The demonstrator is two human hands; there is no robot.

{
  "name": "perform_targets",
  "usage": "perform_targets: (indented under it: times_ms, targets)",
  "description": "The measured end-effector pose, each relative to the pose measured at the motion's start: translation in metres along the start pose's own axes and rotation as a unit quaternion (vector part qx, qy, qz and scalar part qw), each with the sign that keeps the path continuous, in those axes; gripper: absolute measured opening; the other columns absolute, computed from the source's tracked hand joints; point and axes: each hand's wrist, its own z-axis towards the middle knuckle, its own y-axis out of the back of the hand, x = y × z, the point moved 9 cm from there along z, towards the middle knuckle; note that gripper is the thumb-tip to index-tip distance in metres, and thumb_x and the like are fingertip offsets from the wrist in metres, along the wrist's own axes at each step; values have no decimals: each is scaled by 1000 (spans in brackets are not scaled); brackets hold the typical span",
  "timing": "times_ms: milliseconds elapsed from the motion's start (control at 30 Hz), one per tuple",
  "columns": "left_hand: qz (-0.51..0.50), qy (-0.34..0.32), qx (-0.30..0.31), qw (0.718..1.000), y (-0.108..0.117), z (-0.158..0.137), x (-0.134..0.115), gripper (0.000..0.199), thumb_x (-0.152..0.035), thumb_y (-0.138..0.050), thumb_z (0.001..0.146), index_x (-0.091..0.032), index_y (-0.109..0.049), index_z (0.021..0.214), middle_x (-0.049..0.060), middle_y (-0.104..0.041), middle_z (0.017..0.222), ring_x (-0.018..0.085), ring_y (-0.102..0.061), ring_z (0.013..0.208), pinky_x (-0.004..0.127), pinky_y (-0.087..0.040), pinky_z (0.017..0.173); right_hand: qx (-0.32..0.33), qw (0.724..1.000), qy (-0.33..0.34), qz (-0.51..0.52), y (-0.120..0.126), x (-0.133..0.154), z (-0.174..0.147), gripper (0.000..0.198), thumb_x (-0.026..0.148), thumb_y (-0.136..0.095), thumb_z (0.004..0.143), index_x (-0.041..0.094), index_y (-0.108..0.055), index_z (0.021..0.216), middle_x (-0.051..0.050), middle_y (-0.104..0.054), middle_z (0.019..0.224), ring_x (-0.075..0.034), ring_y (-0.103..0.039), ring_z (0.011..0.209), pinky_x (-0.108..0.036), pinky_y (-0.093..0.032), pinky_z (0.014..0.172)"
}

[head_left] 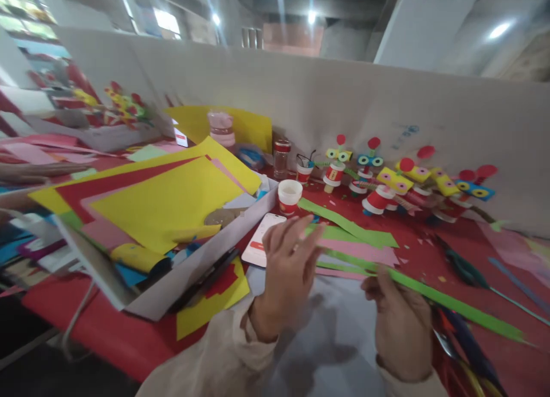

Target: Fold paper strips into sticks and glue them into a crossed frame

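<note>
Right of centre in the frame, my right hand (404,325) pinches a long green strip (451,301) partway along, likely to steady it; my left hand (286,274) arches by its left end, grip unclear. Green paper (352,226) lies just beyond, presumably for easy reach.

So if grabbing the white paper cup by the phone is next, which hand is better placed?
Left, probably. The left hand is nearer the white paper cup; the right hand is farther off, pinching the long green strip. Can't tell whether the left also touches that strip.
</note>
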Motion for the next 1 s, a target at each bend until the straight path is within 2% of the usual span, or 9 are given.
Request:
perform_targets:
  times_ms: [100, 200, 333, 467, 567, 633, 733, 833, 1000]
  targets:
    - [29, -123, 151, 980, -36, -16, -27, 38, -25, -48, 91, -28, -49, 129, 5, -64, 110, 21, -54, 105, 45, -27, 102, 88, 996, -28, -5, -21, -10, -10, 32, 45, -68, 73, 16, -62, 60, 0, -59, 53, -12, -49, 50, -27, -40, 50]
    - [28, -146, 205, 967, -50, -23, -24, 33, -24, -42, 93, -22, -53, 124, 5, -64, 90, 19, -56, 84, 35, -43, 79, 114, 992, -47, 37, -29, -16, -10, 31, 44, -65, 76, 15, -64, 66, -1, -61, 56, -10, -49, 50, -25, -37, 49]
    - [123, -171, 176, 962, -47, -16, -14, 35, -28, -37, 95, -18, -53, 125, 6, -62, 85, 22, -53, 77, 37, -42, 72, -23, 992, -38, 121, 4, -8, 12, 30, 45, -63, 77, 16, -60, 68, 2, -59, 61, -7, -44, 47, -22, -31, 45]
    - [199, -139, 142, 960, -43, -8, -3, 36, -30, -37, 94, -15, -56, 121, 7, -61, 82, 24, -52, 76, 39, -42, 71, -178, 973, 119, 90, 47, 29, 5, 24, 38, -51, 86, 19, -55, 71, 6, -47, 57, -6, -39, 46, -21, -33, 47]
    - [220, -133, 199, 946, -65, -17, 2, 37, -28, -39, 93, -14, -54, 123, 9, -61, 87, 25, -52, 78, 39, -44, 70, -3, 932, 345, -108, 4, 67, -34, 27, 27, -41, 91, 20, -53, 68, 3, -49, 58, -9, -48, 54, -23, -39, 52]
    - [201, -143, 255, 935, -84, -29, 3, 38, -24, -42, 91, -13, -50, 127, 10, -62, 95, 25, -54, 84, 39, -45, 73, 168, 830, 494, -196, -41, 70, -80, 26, 26, -40, 90, 22, -56, 70, 3, -52, 57, -10, -51, 54, -23, -39, 49]
    - [152, -165, 315, 922, -104, -43, 2, 40, -17, -44, 89, -17, -48, 129, 10, -61, 110, 25, -54, 99, 41, -45, 82, 251, 721, 605, -224, -68, 58, -126, 29, 27, -46, 87, 23, -53, 60, 7, -46, 49, -8, -42, 43, -23, -29, 39]
    - [123, -157, 332, 922, -109, -47, 5, 41, -8, -40, 87, -19, -52, 125, 10, -61, 116, 25, -53, 107, 43, -44, 88, 256, 702, 610, -262, -77, 48, -129, 33, 27, -44, 87, 21, -50, 55, 6, -44, 47, -9, -38, 40, -27, -24, 38]
    - [23, -119, 336, 934, -109, -45, 9, 53, 3, -40, 75, -19, -59, 118, 7, -65, 113, 23, -57, 102, 42, -46, 90, 241, 729, 585, -261, -74, 46, -121, 28, 26, -44, 86, 20, -53, 60, 4, -48, 51, -10, -41, 45, -28, -26, 42]
